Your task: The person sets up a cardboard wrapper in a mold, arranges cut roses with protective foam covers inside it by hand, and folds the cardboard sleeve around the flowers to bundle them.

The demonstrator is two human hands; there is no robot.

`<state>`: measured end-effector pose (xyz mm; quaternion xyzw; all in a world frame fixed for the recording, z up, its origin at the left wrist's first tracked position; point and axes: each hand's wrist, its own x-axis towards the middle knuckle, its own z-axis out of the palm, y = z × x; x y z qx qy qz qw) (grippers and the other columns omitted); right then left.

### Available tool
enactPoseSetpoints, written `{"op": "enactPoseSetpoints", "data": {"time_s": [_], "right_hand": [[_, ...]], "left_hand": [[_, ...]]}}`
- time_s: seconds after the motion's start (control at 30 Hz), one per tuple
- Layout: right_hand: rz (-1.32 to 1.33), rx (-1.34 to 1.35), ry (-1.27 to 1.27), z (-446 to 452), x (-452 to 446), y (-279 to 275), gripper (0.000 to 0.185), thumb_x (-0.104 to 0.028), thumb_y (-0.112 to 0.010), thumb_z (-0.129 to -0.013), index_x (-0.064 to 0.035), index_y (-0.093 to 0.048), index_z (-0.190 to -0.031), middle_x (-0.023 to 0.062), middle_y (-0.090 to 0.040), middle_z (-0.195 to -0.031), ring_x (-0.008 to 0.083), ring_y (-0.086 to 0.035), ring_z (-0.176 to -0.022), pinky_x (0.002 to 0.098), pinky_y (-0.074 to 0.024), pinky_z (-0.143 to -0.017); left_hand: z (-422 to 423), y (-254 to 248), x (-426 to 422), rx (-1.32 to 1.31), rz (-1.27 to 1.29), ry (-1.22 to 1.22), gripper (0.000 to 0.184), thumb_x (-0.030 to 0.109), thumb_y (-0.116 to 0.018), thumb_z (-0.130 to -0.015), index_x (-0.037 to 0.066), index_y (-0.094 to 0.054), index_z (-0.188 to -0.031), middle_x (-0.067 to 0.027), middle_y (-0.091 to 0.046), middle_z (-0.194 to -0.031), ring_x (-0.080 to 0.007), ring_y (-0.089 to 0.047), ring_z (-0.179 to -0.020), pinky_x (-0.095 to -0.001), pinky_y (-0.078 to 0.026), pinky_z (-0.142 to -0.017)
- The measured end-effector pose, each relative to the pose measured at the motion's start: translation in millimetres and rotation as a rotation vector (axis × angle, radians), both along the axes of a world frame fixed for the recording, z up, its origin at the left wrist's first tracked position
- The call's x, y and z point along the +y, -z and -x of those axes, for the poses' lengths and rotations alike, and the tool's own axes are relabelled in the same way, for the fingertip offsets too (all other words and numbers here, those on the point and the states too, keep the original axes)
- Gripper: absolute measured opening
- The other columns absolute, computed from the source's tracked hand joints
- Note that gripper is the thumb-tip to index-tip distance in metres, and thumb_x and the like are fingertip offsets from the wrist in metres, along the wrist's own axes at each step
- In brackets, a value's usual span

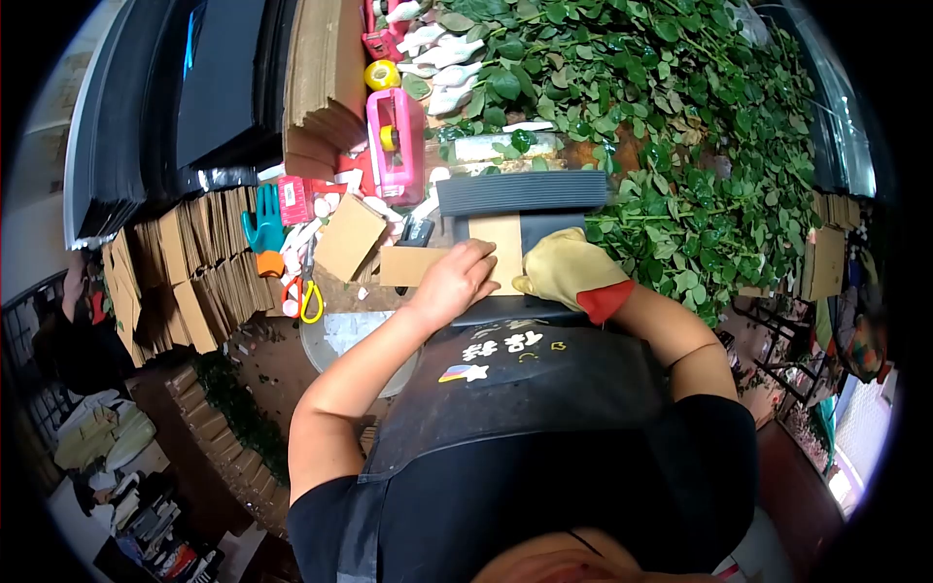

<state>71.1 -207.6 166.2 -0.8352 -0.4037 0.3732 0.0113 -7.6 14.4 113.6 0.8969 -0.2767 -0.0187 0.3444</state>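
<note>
A brown cardboard piece [503,233] lies over a black sheet [546,225] in front of my body. From its left side a flat cardboard strip [408,265] sticks out; whether both are one piece I cannot tell. My bare left hand [455,282] has its fingers bent together over the cardboard, gripping it, with the thumb hidden. At the right edge, my right hand [571,270], in a pale yellow glove with a red cuff, is closed, its thumb against the cardboard. Just beyond both hands lies a dark ridged stack [523,194].
Leafy green stems [671,146] cover the right and back. A pink tape dispenser [397,146], scissors [309,296], a teal glove [262,225] and a cardboard stack [350,238] lie left. Folded cardboard [190,262] and black sheets [228,87] stand farther left.
</note>
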Motion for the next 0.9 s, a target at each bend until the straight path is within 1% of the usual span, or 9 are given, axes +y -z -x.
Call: {"op": "enactPoseSetpoints", "data": {"time_s": [0.1, 0.17, 0.3, 0.43, 0.57, 0.63, 0.73, 0.8, 0.9], "right_hand": [[-0.020, 0.071, 0.096, 1, -1, 5, 0.037, -0.037, -0.062, -0.093, -0.0062, -0.081, -0.090, 0.0169, -0.079, -0.096, 0.0393, -0.075, -0.089, 0.0491, -0.0563, -0.082], [0.315, 0.654, 0.248, -26, 12, 9, 0.036, -0.038, -0.062, -0.093, -0.0083, -0.082, -0.091, 0.0177, -0.078, -0.096, 0.0390, -0.075, -0.094, 0.0492, -0.0569, -0.087], [-0.288, 0.430, -0.035, -58, -14, -72, 0.043, -0.050, -0.059, -0.101, -0.0128, -0.077, -0.113, 0.0139, -0.076, -0.105, 0.0352, -0.072, -0.094, 0.0424, -0.0567, -0.084], [-0.871, 0.292, 0.623, -168, -16, -112, 0.050, -0.046, -0.062, -0.105, -0.0117, -0.066, -0.141, 0.0092, -0.074, -0.130, 0.0225, -0.074, -0.109, 0.0381, -0.0586, -0.096], [-0.421, -1.242, 0.664, -369, -39, -30, 0.042, -0.012, -0.055, -0.098, -0.0137, -0.063, -0.139, 0.0150, -0.062, -0.144, 0.0320, -0.064, -0.124, 0.0408, -0.0490, -0.109], [-0.033, -1.212, 0.705, -398, -57, -7, 0.047, -0.012, -0.058, -0.095, -0.0192, -0.061, -0.141, 0.0123, -0.056, -0.151, 0.0292, -0.056, -0.135, 0.0414, -0.0414, -0.117], [-0.347, -1.217, 0.769, -439, -77, 79, 0.034, -0.005, -0.060, -0.092, -0.0171, -0.071, -0.122, 0.0097, -0.067, -0.137, 0.0305, -0.062, -0.128, 0.0410, -0.0447, -0.114], [-0.601, -0.954, 0.695, -385, -77, 26, 0.022, 0.003, -0.063, -0.088, -0.0085, -0.074, -0.103, 0.0102, -0.072, -0.128, 0.0327, -0.065, -0.124, 0.0406, -0.0502, -0.110], [-0.727, -0.958, 0.550, -288, -104, -31, 0.046, 0.009, -0.063, -0.081, -0.0085, -0.070, -0.123, 0.0105, -0.067, -0.139, 0.0361, -0.065, -0.118, 0.0448, -0.0538, -0.102]], "left_hand": [[4, 3, 0, 0.048, -0.024, -0.019, 0.041, 0.016, -0.084, -0.082, 0.000, -0.069, -0.118, -0.0167, -0.066, -0.127, -0.0356, -0.065, -0.118, -0.0434, -0.056, -0.100], [6, 8, 1, 0.014, -0.086, -0.002, 0.044, 0.018, -0.081, -0.083, -0.002, -0.068, -0.120, -0.0151, -0.065, -0.131, -0.0338, -0.063, -0.122, -0.0410, -0.056, -0.100], [1, -4, -1, 0.048, -0.122, 0.023, 0.042, 0.020, -0.081, -0.084, -0.002, -0.070, -0.118, -0.0157, -0.065, -0.132, -0.0337, -0.063, -0.123, -0.0415, -0.057, -0.101], [-5, 0, 1, 0.009, -0.134, 0.059, 0.042, 0.025, -0.082, -0.085, 0.000, -0.071, -0.116, -0.0154, -0.067, -0.129, -0.0335, -0.062, -0.126, -0.0500, -0.051, -0.110], [-3, 0, 0, 0.039, -0.213, 0.056, 0.041, 0.029, -0.080, -0.088, 0.002, -0.072, -0.118, -0.0133, -0.067, -0.132, -0.0340, -0.057, -0.135, -0.0588, -0.041, -0.118], [-2, 1, 0, 0.050, -0.190, 0.038, 0.039, 0.028, -0.080, -0.089, 0.003, -0.073, -0.118, -0.0131, -0.067, -0.132, -0.0343, -0.056, -0.137, -0.0594, -0.041, -0.118], [-2, -2, -1, 0.086, -0.154, 0.016, 0.037, 0.024, -0.080, -0.089, 0.003, -0.073, -0.117, -0.0129, -0.067, -0.131, -0.0346, -0.057, -0.138, -0.0593, -0.040, -0.118], [-1, 0, -1, 0.078, -0.164, 0.014, 0.036, 0.024, -0.080, -0.089, 0.003, -0.073, -0.117, -0.0128, -0.067, -0.131, -0.0346, -0.056, -0.138, -0.0590, -0.040, -0.119], [1, 0, 0, 0.085, -0.159, 0.011, 0.036, 0.024, -0.081, -0.088, 0.003, -0.073, -0.117, -0.0131, -0.067, -0.131, -0.0357, -0.056, -0.139, -0.0599, -0.039, -0.120]]}}
